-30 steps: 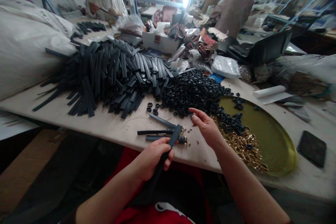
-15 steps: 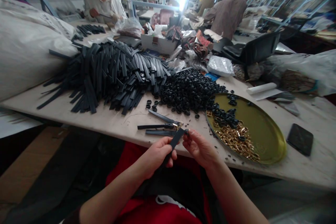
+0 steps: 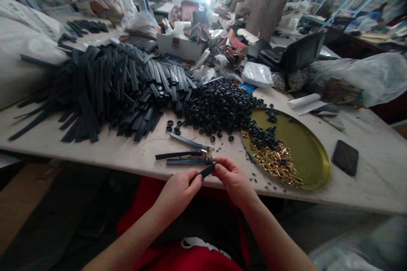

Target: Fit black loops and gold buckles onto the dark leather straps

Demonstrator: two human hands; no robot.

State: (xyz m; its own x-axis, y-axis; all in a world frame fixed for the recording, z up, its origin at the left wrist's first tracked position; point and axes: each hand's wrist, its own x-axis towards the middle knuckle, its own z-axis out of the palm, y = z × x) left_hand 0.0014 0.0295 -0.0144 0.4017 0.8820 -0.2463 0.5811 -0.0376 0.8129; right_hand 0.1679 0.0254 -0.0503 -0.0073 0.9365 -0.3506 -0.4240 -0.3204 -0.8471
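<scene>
A black strap (image 3: 206, 171) spans the gap between my hands at the table's front edge. My left hand (image 3: 182, 184) is closed round its lower part. The fingers of my right hand (image 3: 230, 178) pinch its far end; any small loop there is hidden. Just beyond lie several finished-looking straps (image 3: 187, 161), some with gold buckles at their right ends. Behind them spreads a heap of small black loops (image 3: 219, 106), and a big pile of black straps (image 3: 108, 84) is at the left. The round olive tray (image 3: 313, 156) at the right holds gold buckles (image 3: 280, 161) and black loops.
A dark phone (image 3: 345, 157) lies right of the tray. White bags (image 3: 25, 59) stand at the left. A carton (image 3: 179, 47), scraps and a plastic packet (image 3: 257, 74) are at the back. Two people (image 3: 262, 8) are beyond the table, with others farther off.
The view has shifted, so the scene sits farther left. The strap between my hands now lies flatter, and my right fingers have closed on its end.
</scene>
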